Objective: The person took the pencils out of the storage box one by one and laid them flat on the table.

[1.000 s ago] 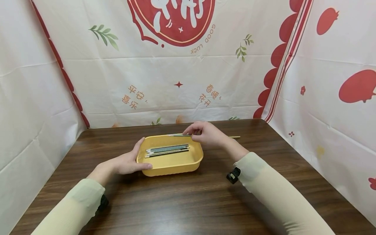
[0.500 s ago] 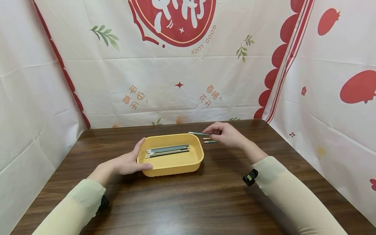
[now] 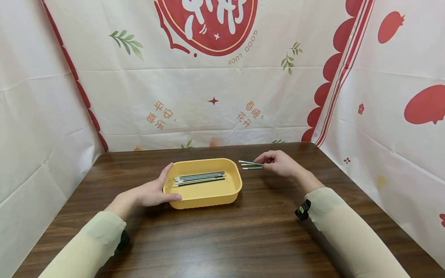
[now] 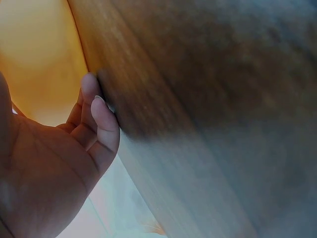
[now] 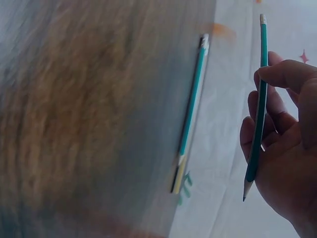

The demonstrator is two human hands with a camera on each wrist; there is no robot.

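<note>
1. White cloth (image 3: 191,87) with red, orange and green prints hangs behind and beside a dark wood-grain table (image 3: 215,243). From the head view, a yellow tray (image 3: 205,201) sits near the table's middle, several pencils (image 3: 199,178) lying in it side by side — overlapped too closely for a sure count.
2. Also in the head view, the left hand (image 3: 151,192) grips the tray's left end, thumb over the near rim. The tray looks like thin plastic, so probably light and fairly stiff; its rim is the natural hold.
3. Still from the head, the right hand (image 3: 281,164) holds a teal pencil (image 3: 248,162) just right of the tray, over or beside two loose pencils (image 3: 252,168) on the table.
4. From the left wrist, bent fingers show against the yellow wall; the picture is dark and blurred, so exactly where the fingertips press is hard to say.
5. From the right wrist, thumb and fingers pinch the teal pencil along its shaft, white end (image 5: 263,20) up and sharpened tip (image 5: 245,194) down. It should be light and rigid — smooth enough to roll, with a brittle point, so mid-shaft seems the best place to take hold.
</note>
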